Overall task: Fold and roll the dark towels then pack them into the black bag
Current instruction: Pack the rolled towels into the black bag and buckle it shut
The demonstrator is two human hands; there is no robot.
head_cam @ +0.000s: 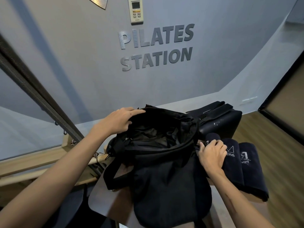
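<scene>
The left hand (117, 120) grips the black bag (164, 153) rim, holding its mouth open. The right hand (212, 156) curls round a rolled towel (213, 137) just beside it; the bag's interior is too dark to read.

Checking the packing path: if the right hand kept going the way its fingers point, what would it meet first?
The right hand already grips a rolled dark towel. Its fingers point up and away, so it would probably meet the black padded box beyond; depth is unclear.

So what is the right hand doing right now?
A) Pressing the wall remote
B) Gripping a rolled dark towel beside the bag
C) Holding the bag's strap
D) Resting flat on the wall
B: the right hand curls around a rolled dark towel next to the black bag, whose mouth the left hand holds open.
</scene>
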